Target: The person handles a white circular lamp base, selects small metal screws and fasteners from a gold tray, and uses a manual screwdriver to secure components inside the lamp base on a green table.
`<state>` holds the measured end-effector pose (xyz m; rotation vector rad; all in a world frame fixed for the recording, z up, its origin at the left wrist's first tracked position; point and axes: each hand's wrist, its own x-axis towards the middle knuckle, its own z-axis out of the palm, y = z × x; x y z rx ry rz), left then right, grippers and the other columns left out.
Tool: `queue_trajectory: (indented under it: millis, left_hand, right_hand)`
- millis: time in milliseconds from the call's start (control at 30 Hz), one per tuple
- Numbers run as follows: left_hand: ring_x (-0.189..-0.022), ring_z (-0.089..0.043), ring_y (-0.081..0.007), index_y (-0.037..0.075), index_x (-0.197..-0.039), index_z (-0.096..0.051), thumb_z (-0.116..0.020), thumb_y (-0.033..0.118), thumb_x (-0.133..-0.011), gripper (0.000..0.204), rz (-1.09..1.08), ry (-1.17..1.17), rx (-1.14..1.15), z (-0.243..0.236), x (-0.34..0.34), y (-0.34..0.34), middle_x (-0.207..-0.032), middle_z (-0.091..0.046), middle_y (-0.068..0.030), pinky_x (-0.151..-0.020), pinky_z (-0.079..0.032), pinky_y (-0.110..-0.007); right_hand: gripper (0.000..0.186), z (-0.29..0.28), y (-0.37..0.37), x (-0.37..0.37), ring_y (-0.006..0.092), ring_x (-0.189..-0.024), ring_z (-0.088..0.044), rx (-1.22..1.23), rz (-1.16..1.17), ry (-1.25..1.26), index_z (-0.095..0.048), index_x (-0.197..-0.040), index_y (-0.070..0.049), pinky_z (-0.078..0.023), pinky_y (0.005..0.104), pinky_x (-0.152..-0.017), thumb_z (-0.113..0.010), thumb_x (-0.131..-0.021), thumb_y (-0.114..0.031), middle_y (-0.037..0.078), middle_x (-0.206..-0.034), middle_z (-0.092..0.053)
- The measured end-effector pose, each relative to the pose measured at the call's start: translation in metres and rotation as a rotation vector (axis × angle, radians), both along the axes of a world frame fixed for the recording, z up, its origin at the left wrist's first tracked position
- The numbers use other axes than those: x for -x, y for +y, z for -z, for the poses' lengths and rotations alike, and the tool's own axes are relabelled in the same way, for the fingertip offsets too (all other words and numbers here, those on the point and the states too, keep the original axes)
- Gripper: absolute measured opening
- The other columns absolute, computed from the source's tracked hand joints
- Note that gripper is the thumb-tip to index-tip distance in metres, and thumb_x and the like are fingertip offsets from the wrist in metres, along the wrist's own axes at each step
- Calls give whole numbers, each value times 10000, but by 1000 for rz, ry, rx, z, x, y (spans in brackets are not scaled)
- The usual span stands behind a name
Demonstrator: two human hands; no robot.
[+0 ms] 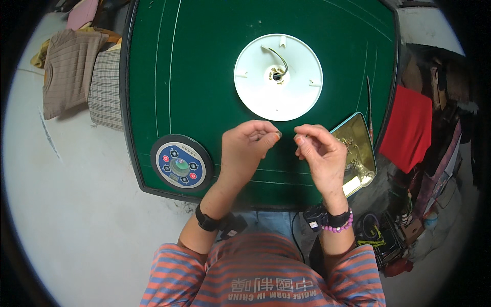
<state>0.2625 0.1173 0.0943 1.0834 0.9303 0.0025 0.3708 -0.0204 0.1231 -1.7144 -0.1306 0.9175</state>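
My left hand is above the green table, thumb and forefinger pinched on something too small to make out. My right hand is just to its right, fingers curled and thumb against forefinger; whatever is between them is unclear. Beyond both hands lies a round white plastic plate with small tabs and a short wire coming from its central hole. Beside my right hand is an open metal tin holding small metal pieces, partly hidden by that hand.
A round control panel sits at the table's front left corner. A long thin tool lies along the right. Beyond the edges are draped clothes, a red cloth and assorted clutter.
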Motion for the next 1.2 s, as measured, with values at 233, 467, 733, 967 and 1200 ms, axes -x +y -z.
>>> queue_trajectory:
  millis: [233, 467, 733, 967, 1200]
  left_hand:
    - [-639, -558, -64, -52, -988, -673, -672, -16, -877, 116, -188, -78, 54, 3, -13, 32, -834, -687, -74, -553, -430, -186]
    - [-622, -549, -53, -57, -982, -692, -694, -14, -864, 126, -204, -101, -36, 14, -37, 51, -846, -699, -71, -539, -415, -174]
    - [-584, -536, -60, -49, -972, -695, -709, -2, -852, 129, -220, -13, -119, 29, -56, 54, -796, -688, -52, -518, -400, -183]
    - [-662, -594, -79, -44, -980, -673, -656, -5, -900, 91, -237, -28, -54, 19, -53, 53, -882, -720, -135, -506, -417, -181]
    - [-646, -595, -84, -59, -971, -655, -651, 7, -911, 90, -220, -81, 96, 15, -58, 44, -896, -721, -173, -502, -421, -184]
  right_hand:
    - [176, 8, 37, -48, 95, -671, -570, 203, -97, -363, -692, -1041, 20, -469, 232, -646, -685, -876, -41, 46, -832, -631]
    - [253, 41, 94, -77, 301, -714, -687, 588, -414, -726, -708, -1062, -52, -544, 397, -696, -718, -843, -177, 128, -774, -691]
    - [90, 46, 79, -71, 330, -746, -691, 382, -367, -756, -714, -917, -90, -553, 414, -680, -682, -841, -126, 131, -817, -704]
    - [111, 42, -16, -112, 225, -766, -681, 430, -15, -640, -698, -971, -41, -535, 327, -699, -683, -873, -89, 118, -877, -681]
    - [178, 77, -185, -188, 237, -718, -669, 862, -148, -374, -686, -910, -13, -512, 346, -676, -740, -840, -168, 138, -793, -697]
